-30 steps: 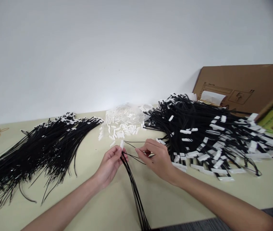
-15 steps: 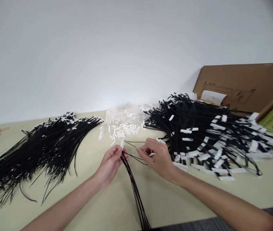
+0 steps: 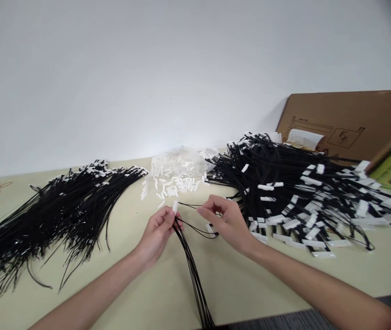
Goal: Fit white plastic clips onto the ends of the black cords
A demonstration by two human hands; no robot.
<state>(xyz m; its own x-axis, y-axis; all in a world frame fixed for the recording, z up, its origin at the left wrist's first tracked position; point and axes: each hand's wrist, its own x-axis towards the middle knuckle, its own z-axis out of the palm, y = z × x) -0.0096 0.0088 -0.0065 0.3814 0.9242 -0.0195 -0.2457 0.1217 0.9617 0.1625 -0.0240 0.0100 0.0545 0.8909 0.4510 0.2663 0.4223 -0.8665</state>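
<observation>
My left hand (image 3: 157, 236) pinches a small white plastic connector (image 3: 175, 206) between thumb and fingers, near the middle of the table. Several thin black wires (image 3: 195, 279) run down from this hand to the table's front edge. Opposite it, my right hand (image 3: 228, 224) is closed, thumb against fingers, on a thin black wire (image 3: 190, 206) that stretches from the connector. More wire curves in a loop below those fingertips, beside a small white tag (image 3: 210, 229). The wire's end is hidden in the right hand.
On the left lies a large bundle of black wires (image 3: 64, 211) with white ends. Behind my hands are loose white connectors (image 3: 178, 185) and a clear plastic bag (image 3: 185, 160). Tagged black wires (image 3: 267, 169) heap up at right, before a cardboard box (image 3: 350, 123).
My right hand has tilted slightly and its fingers have curled more. The wires under it now bend into a loop, and a white tag shows there. My left hand stays put.
</observation>
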